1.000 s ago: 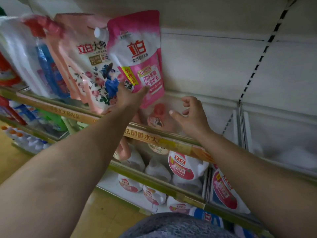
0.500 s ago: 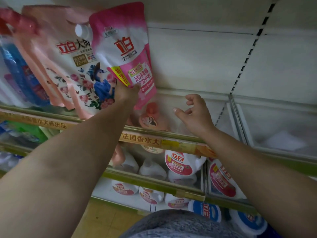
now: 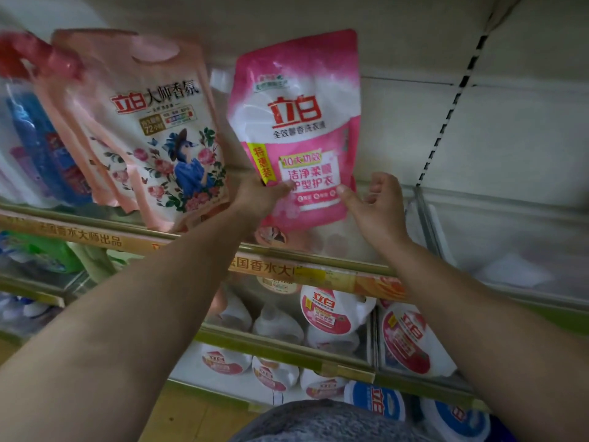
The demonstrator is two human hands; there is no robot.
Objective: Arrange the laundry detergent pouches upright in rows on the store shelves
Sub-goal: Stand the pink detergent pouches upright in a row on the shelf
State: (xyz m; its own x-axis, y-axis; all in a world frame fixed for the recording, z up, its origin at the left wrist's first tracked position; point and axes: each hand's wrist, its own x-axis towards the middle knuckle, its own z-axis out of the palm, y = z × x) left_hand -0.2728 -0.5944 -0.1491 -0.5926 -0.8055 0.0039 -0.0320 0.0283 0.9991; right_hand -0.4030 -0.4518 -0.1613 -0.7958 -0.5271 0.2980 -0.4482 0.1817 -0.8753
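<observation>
pink pouch [image 3: 296, 122], base hidden by left hand [image 3: 258, 199]

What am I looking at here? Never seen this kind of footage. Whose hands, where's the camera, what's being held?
No robot here: a person wears one wide-angle camera on the head, looking forward and down along both arms at store shelves. The left hand grips the lower left edge of a pink detergent pouch, held upright above the upper shelf rail. The right hand has its thumb on the pouch's lower right edge; whether its curled fingers reach behind the pouch cannot be seen. Left of it stands a peach floral pouch, with more pouches beyond. The lower shelves hold white detergent jugs with pink labels.
</observation>
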